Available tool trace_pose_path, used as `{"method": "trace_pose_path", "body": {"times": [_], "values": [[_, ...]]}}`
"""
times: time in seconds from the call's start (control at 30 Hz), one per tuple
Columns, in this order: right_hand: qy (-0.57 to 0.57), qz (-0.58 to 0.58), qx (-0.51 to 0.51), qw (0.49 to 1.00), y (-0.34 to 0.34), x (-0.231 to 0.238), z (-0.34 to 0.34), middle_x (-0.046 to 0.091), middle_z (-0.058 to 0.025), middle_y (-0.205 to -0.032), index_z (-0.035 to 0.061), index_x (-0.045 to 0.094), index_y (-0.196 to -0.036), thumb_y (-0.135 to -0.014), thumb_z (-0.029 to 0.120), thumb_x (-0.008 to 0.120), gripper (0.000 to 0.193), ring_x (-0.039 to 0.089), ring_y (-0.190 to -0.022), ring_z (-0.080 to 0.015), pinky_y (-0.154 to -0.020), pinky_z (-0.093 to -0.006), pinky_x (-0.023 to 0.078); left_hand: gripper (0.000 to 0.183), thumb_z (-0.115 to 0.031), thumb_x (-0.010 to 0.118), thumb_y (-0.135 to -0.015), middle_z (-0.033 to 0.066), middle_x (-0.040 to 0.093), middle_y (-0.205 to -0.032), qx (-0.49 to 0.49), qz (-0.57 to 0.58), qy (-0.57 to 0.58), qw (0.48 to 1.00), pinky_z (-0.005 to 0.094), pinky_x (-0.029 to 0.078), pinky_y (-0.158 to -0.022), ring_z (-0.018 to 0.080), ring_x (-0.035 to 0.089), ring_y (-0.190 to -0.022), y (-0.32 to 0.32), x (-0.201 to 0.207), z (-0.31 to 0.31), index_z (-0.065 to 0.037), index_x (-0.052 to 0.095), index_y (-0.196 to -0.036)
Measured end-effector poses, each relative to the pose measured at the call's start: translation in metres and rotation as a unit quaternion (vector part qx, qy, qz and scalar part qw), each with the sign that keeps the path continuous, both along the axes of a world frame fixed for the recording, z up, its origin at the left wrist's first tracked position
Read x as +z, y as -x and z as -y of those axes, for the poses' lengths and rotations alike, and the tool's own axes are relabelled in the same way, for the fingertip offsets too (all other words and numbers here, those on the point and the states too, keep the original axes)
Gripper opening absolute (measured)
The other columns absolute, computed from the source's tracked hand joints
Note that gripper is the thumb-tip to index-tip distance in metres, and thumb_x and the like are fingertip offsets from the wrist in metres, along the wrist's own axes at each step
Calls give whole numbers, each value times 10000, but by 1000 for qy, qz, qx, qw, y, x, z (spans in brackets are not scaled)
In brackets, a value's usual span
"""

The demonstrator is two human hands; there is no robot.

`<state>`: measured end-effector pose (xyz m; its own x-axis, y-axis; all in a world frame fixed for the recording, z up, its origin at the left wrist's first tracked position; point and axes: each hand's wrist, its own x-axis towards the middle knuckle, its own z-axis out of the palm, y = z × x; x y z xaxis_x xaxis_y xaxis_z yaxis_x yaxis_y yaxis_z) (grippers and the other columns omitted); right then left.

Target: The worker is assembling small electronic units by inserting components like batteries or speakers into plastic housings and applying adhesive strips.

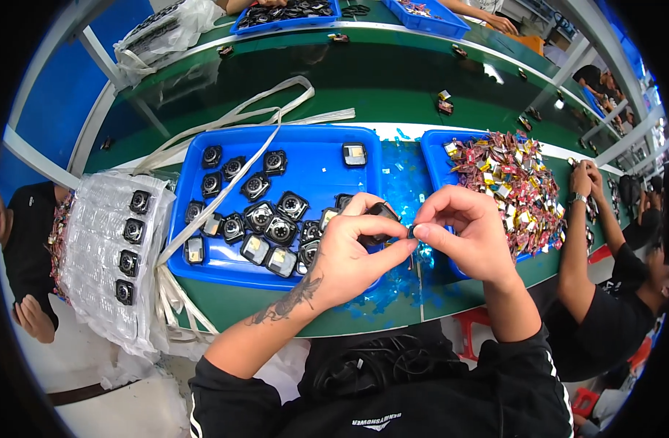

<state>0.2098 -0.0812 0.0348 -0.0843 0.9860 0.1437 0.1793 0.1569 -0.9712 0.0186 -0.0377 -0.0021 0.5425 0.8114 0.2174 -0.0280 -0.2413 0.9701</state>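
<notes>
A small black square part sits above the near edge of the desk, held up in the air between two blue trays. The left hand grips it, fingers curled round its lower side and thumb pressed against it, so the hand is closed on the part. The left forearm, bare and tattooed, rises from the lower edge with the wrist bent slightly back. The right hand meets the part from the right: its thumb and forefinger are pinched tightly together on something tiny at the part's right edge, too small to identify, while the other fingers arch loosely above. The right forearm, in a rolled black sleeve, comes up from the lower right.

Just behind and left of the hands lies a large blue tray holding many similar black square parts, some face up, some face down. To the right, a second blue tray is heaped with small red, yellow and silver pieces. Pale blue film scraps litter the green surface between the trays. At the desk's left edge sits a clear plastic sheet carrying a column of four black parts, with white straps trailing across it. Another person's hands work at the right edge.
</notes>
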Motion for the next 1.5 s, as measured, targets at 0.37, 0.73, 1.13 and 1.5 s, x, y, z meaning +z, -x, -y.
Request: {"method": "trace_pose_path", "body": {"times": [0.37, 0.73, 1.13, 1.5], "values": [[-214, 337, 0, 917, 5, 12, -1, 586, -80, -803, 10, 603, -846, -749, -19, 700, 140, 601, -703, -229, -578, -314, 484, 154, -132, 748, -792, 86, 556, -1003, -28, -23, 44, 998, 265, 472, -663, 146, 589, -815, -3, -4, 1, -22, 715, -896], [-88, 310, -60, 945, 2, -7, 15, 622, -131, -961, 12, 637, -1087, -821, -41, 647, 272, 629, -823, -236, -650, -313, 500, 131, -99, 724, -840, 66, 587, -952, -31, 46, 139, 989, 222, 471, -625, 100, 601, -787, 0, -3, -5, 16, 702, -898], [-53, -191, -71, 978, -7, -16, 17, 655, -111, -918, -38, 630, -952, -828, -81, 674, 139, 652, -821, -143, -743, -256, 556, 485, 24, 560, -920, 123, 643, -1090, 4, 202, 247, 948, 261, 527, -828, 162, 646, -959, -3, -2, -5, 38, 403, -1379], [-118, 119, -103, 980, 56, -15, -2, 694, -114, -810, -2, 702, -892, -782, -24, 736, 117, 691, -699, -185, -611, -265, 561, 214, 33, 602, -905, 150, 646, -1121, 182, 175, 72, 965, 262, 546, -830, 171, 671, -971, 0, -2, -2, 48, 652, -1113]]}}
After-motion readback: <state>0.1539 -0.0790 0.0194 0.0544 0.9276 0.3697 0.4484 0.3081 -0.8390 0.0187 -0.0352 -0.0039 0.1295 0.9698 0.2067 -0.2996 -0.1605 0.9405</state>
